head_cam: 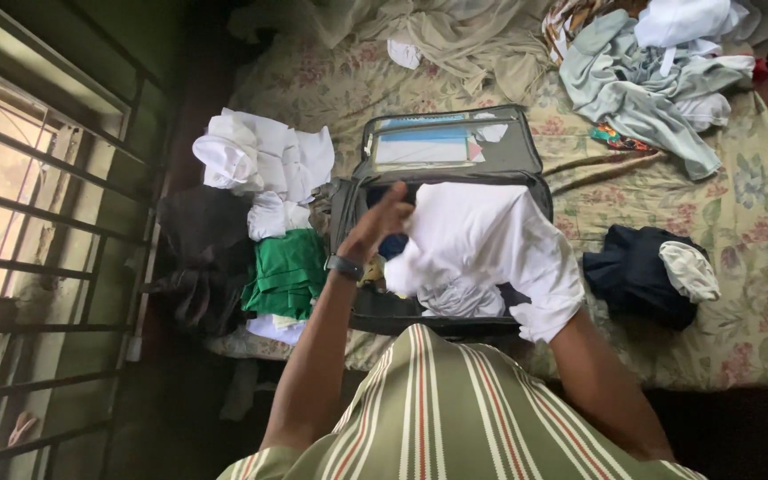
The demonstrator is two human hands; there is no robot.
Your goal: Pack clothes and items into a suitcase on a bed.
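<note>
Your left hand (382,216) rises over the open suitcase (526,182), fingers loosely spread and touching the edge of a white shirt (482,240). Your right hand is buried under that shirt's lower corner, so its grip cannot be told, though the cloth is bunched up where the forearm disappears. The shirt hangs spread across the case's main compartment, covering most of what lies inside; a scrap of dark blue fabric shows just beside your left palm.

The suitcase lies on a bed (757,231) with a floral cover, its lid (451,140) thrown back towards the far side. Left of the case sits a heap of white clothes (260,160), with a folded green garment (288,274) below it and dark clothes further left at the mattress edge. Right of the case, well apart, a dark blue bundle (631,271) carries a white piece on top. A pale grey-green pile (646,84) sprawls at the far right corner, and a beige sheet (442,36) is rumpled along the far edge. A barred window (20,231) fills the left.

Your left forearm, a watch (345,266) at the wrist, angles up and inward; your right arm reaches forward from the striped shirt (455,418) you wear.
</note>
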